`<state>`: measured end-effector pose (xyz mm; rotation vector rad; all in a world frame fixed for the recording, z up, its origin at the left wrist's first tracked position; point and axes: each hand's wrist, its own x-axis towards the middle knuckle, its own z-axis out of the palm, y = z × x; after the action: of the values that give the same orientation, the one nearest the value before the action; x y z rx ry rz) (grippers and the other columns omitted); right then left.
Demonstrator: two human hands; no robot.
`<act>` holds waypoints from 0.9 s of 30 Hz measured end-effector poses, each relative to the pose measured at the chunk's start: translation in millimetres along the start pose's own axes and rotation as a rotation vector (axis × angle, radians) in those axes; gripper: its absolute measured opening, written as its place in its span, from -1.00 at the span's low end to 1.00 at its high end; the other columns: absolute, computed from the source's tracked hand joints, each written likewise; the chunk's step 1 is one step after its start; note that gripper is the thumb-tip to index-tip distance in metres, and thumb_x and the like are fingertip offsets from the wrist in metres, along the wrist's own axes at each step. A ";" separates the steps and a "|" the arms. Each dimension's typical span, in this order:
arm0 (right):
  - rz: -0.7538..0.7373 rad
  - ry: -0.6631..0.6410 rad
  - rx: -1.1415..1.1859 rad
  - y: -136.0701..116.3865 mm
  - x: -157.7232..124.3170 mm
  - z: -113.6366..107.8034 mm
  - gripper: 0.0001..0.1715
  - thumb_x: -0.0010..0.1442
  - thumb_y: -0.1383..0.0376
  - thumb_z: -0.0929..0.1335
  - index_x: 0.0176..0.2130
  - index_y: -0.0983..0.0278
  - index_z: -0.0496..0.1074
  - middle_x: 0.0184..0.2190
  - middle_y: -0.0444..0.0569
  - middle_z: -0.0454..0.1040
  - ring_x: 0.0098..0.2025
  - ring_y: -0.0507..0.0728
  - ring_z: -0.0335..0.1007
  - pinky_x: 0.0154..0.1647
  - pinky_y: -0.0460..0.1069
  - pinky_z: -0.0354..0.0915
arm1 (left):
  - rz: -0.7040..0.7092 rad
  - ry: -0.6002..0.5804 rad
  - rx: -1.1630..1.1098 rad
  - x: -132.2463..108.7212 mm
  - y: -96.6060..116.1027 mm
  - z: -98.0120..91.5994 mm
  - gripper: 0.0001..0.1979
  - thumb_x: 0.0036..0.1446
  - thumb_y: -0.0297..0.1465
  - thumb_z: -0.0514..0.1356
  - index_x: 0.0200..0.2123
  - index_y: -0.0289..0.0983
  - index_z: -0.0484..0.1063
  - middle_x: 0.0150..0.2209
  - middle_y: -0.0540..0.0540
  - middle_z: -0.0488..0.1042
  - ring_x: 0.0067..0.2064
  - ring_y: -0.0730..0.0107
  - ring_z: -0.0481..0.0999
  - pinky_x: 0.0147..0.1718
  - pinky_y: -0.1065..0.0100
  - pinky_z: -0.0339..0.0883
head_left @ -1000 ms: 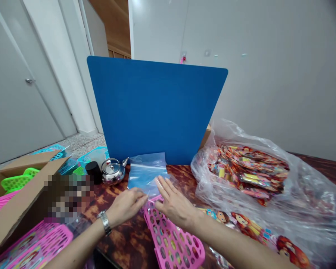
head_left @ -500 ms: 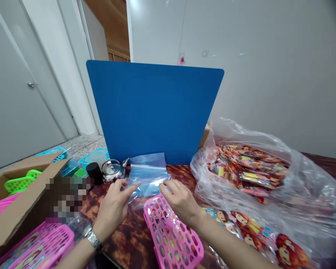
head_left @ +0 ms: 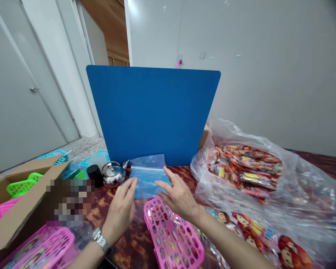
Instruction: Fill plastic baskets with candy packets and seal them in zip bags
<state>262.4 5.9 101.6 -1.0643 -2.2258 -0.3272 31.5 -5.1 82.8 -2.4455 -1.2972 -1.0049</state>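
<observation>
A stack of clear plastic bags [head_left: 149, 185] lies flat on the table in front of the blue board. My left hand [head_left: 122, 206] rests at the left edge of the bags, its fingers stretched out and nothing seen in its grasp. Over the right side of the bags is my right hand [head_left: 180, 195], fingers spread and holding nothing visible. Just below it stands a pink perforated plastic basket [head_left: 175, 239], with colourful things showing through its holes. The basket's far right corner is partly behind my right hand.
Upright at the back is a blue board [head_left: 156, 116]. A metal teapot [head_left: 114, 175] and a black cylinder [head_left: 94, 174] stand left. A cardboard box [head_left: 30, 205] holds baskets. To the right lies a large plastic bag [head_left: 296, 179] of printed packets [head_left: 246, 168].
Both hands have loosened from a pinched pose at a clear bag. That plastic now lies flatter, the right fingers have spread, and the left fingers have straightened.
</observation>
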 end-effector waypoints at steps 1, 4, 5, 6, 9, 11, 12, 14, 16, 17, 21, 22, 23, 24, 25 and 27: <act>-0.033 0.033 0.039 -5.0 2.2 -2.7 -0.66 0.22 0.24 0.28 0.00 0.18 0.38 0.26 0.19 -0.04 0.17 0.28 0.11 0.04 0.17 0.20 | 0.002 -0.008 0.000 2.4 2.2 -0.6 -0.30 0.08 -0.67 -0.08 0.29 -0.25 -0.17 0.12 -0.28 0.18 0.11 0.14 0.21 0.04 0.10 0.26; -0.089 -0.029 0.076 -19.0 4.3 -8.0 -0.70 0.21 0.19 0.30 -0.04 0.10 0.39 0.31 0.11 -0.20 0.27 0.34 -0.12 0.14 0.30 0.03 | -0.001 -0.024 0.013 8.2 7.7 -2.4 -0.23 0.04 -0.70 -0.09 0.30 -0.24 -0.27 0.14 -0.29 0.15 0.13 0.13 0.18 0.06 0.08 0.24; -0.083 -0.084 0.068 -22.0 3.6 -8.6 -0.71 0.20 0.16 0.30 -0.06 0.08 0.40 0.32 0.10 -0.20 0.28 0.35 -0.16 0.15 0.34 -0.02 | -0.002 -0.031 0.023 9.4 9.3 -2.7 -0.21 0.03 -0.70 -0.09 0.31 -0.23 -0.29 0.15 -0.29 0.14 0.14 0.12 0.17 0.06 0.07 0.24; -0.069 -0.135 0.054 -24.1 2.6 -8.8 -0.72 0.21 0.14 0.30 -0.07 0.07 0.40 0.31 0.11 -0.18 0.29 0.36 -0.18 0.15 0.36 -0.05 | 0.001 -0.038 0.033 10.2 10.8 -2.7 -0.20 0.03 -0.70 -0.08 0.31 -0.23 -0.31 0.15 -0.29 0.13 0.14 0.10 0.17 0.06 0.07 0.24; -0.040 -0.205 -0.001 -26.9 0.6 -11.4 -0.65 0.25 0.18 0.26 0.04 0.04 0.32 0.31 0.18 -0.16 0.29 0.36 -0.17 0.15 0.38 -0.08 | 0.003 -0.079 0.070 11.0 15.2 -1.6 -0.17 0.01 -0.71 -0.09 0.31 -0.23 -0.38 0.18 -0.30 0.11 0.16 0.08 0.14 0.04 0.06 0.26; -0.035 -0.220 -0.010 -28.9 1.7 -17.0 -0.55 0.25 0.19 0.26 0.13 -0.01 0.22 0.31 0.19 -0.18 0.30 0.36 -0.23 0.16 0.37 -0.07 | -0.006 -0.113 0.098 11.5 17.9 -0.6 -0.15 -0.01 -0.73 -0.11 0.30 -0.22 -0.42 0.20 -0.28 0.09 0.18 0.07 0.11 0.02 0.05 0.28; -0.039 -0.237 0.001 -30.3 2.9 -20.5 -0.54 0.24 0.16 0.27 0.14 -0.02 0.22 0.31 0.17 -0.19 0.31 0.35 -0.26 0.16 0.36 -0.07 | -0.011 -0.127 0.112 12.0 19.0 -0.3 -0.14 -0.02 -0.74 -0.11 0.30 -0.22 -0.43 0.21 -0.28 0.07 0.19 0.07 0.10 0.01 0.06 0.29; -0.029 -0.291 0.023 -32.8 5.6 -27.2 -0.59 0.22 0.06 0.27 0.05 0.03 0.33 0.31 0.13 -0.14 0.31 0.34 -0.26 0.17 0.33 -0.05 | -0.013 -0.149 0.141 13.4 21.2 -0.2 -0.13 -0.02 -0.74 -0.12 0.30 -0.22 -0.46 0.23 -0.29 0.06 0.19 0.06 0.09 -0.02 0.08 0.33; 0.035 -0.334 -0.012 -33.1 7.9 -30.8 -0.63 0.23 0.02 0.24 -0.14 0.15 0.46 0.27 0.14 0.01 0.28 0.34 -0.11 0.16 0.31 -0.02 | 0.003 -0.144 0.178 15.0 23.8 -0.8 -0.14 -0.02 -0.74 -0.13 0.29 -0.24 -0.48 0.22 -0.30 0.09 0.19 0.05 0.11 -0.08 0.14 0.38; 0.084 -0.350 -0.050 -32.1 8.8 -31.1 -0.62 0.24 0.03 0.23 -0.23 0.20 0.49 0.22 0.15 0.12 0.23 0.34 0.02 0.14 0.30 0.03 | 0.014 -0.133 0.200 15.6 25.5 -1.3 -0.15 -0.01 -0.74 -0.14 0.30 -0.24 -0.47 0.22 -0.29 0.10 0.19 0.05 0.12 -0.11 0.19 0.41; 0.231 -0.409 -0.203 -20.8 10.1 -26.1 -0.63 0.26 0.14 0.23 -0.40 0.25 0.51 -0.15 0.09 0.49 -0.15 0.23 0.42 -0.06 0.17 0.26 | 0.082 -0.053 0.264 15.5 35.6 -2.2 -0.24 0.05 -0.73 -0.19 0.30 -0.27 -0.38 0.19 -0.29 0.17 0.19 0.08 0.15 -0.21 0.36 0.46; 0.249 -0.407 -0.230 -17.0 9.7 -24.0 -0.65 0.26 0.17 0.23 -0.39 0.25 0.50 -0.23 0.06 0.51 -0.21 0.20 0.43 -0.11 0.12 0.28 | 0.102 -0.040 0.265 14.6 38.4 -1.9 -0.26 0.07 -0.72 -0.20 0.30 -0.28 -0.37 0.19 -0.29 0.18 0.20 0.08 0.15 -0.22 0.38 0.46; 0.263 -0.392 -0.258 -12.9 8.8 -21.7 -0.69 0.27 0.21 0.23 -0.35 0.25 0.50 -0.26 0.04 0.51 -0.24 0.18 0.44 -0.13 0.09 0.29 | 0.123 -0.029 0.262 13.2 40.8 -1.4 -0.27 0.09 -0.72 -0.20 0.30 -0.29 -0.35 0.19 -0.28 0.19 0.21 0.09 0.14 -0.23 0.40 0.46; 0.275 -0.371 -0.289 -8.6 7.4 -19.2 -0.74 0.26 0.26 0.23 -0.27 0.25 0.48 -0.25 0.04 0.51 -0.24 0.17 0.44 -0.15 0.06 0.29 | 0.143 -0.021 0.256 11.4 42.6 -0.6 -0.29 0.10 -0.71 -0.20 0.30 -0.29 -0.34 0.19 -0.28 0.20 0.22 0.10 0.13 -0.23 0.42 0.46; 0.287 -0.353 -0.315 -3.8 5.6 -16.6 -0.77 0.25 0.30 0.24 -0.17 0.25 0.45 -0.21 0.05 0.50 -0.22 0.17 0.44 -0.17 0.04 0.28 | 0.158 -0.014 0.246 9.2 43.7 0.3 -0.30 0.11 -0.70 -0.20 0.31 -0.29 -0.32 0.19 -0.27 0.20 0.22 0.11 0.12 -0.23 0.44 0.46; 0.325 -0.348 -0.335 6.4 0.7 -11.3 -0.67 0.23 0.34 0.25 0.01 0.21 0.35 -0.15 0.04 0.47 -0.21 0.16 0.44 -0.26 0.00 0.29 | 0.166 0.005 0.220 3.5 42.9 2.6 -0.31 0.12 -0.71 -0.18 0.30 -0.31 -0.28 0.18 -0.27 0.20 0.24 0.13 0.10 -0.19 0.43 0.44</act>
<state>271.9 5.1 110.4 -1.7529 -2.2883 -0.4053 68.0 -27.1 88.9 -2.3359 -1.1165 -0.7818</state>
